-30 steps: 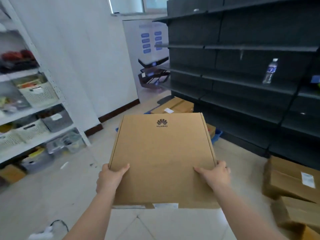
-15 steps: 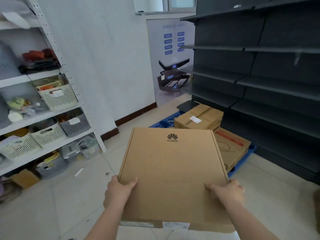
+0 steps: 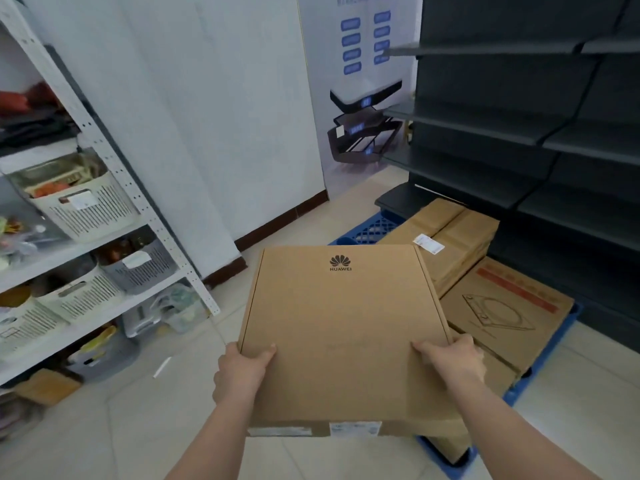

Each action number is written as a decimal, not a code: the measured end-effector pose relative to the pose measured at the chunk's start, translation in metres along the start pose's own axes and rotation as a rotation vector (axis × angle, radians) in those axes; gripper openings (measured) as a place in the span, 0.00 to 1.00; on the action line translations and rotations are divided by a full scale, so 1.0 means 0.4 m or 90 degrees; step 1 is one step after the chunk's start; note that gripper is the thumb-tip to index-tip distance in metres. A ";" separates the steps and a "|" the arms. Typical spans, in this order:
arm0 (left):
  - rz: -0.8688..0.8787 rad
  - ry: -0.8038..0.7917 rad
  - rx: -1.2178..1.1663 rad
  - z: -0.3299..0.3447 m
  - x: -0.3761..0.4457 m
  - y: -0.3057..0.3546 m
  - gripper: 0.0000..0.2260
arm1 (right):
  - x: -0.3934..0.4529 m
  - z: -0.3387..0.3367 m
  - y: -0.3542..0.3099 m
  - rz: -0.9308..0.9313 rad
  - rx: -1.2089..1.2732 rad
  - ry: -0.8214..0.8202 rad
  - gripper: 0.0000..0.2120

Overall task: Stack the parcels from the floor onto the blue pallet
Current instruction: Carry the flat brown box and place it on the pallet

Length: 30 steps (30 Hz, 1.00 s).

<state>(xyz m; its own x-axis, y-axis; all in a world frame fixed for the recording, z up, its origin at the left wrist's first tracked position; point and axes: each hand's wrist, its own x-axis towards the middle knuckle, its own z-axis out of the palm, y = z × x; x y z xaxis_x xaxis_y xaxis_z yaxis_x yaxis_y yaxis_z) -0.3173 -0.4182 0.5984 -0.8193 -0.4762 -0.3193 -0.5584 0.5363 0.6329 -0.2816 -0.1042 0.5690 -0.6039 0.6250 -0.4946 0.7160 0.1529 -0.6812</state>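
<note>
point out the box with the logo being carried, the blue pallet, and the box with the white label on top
logo box (image 3: 341,327): head view, middle of its top face.
blue pallet (image 3: 375,230): head view, bare lattice at its far left corner.
white-label box (image 3: 460,233): head view, top face right of the label.

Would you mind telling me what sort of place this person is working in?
Probably a stockroom or the back of a shop: bare dark metal shelving along the right, a white rack with slotted storage baskets on the left, and cardboard parcels stacked on a blue pallet on the tiled floor.
</note>
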 end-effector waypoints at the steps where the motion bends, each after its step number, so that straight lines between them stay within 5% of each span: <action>1: -0.001 -0.008 0.005 0.015 0.042 0.020 0.31 | 0.030 0.021 -0.022 0.004 -0.002 0.006 0.41; 20: 0.099 -0.347 0.333 0.454 0.975 0.399 0.32 | 0.429 0.546 -0.231 0.421 0.069 0.181 0.43; 30: 0.119 -0.388 0.407 0.841 1.231 0.458 0.38 | 0.768 0.711 -0.185 0.419 0.052 0.221 0.43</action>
<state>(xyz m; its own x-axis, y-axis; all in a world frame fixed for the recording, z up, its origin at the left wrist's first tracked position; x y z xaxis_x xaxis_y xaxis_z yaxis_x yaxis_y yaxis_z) -0.8667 -0.3201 0.3199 -0.7294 0.0112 -0.6840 -0.2259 0.9398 0.2563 -0.6197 -0.1412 0.3141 0.0962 0.7754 -0.6241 0.8546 -0.3858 -0.3476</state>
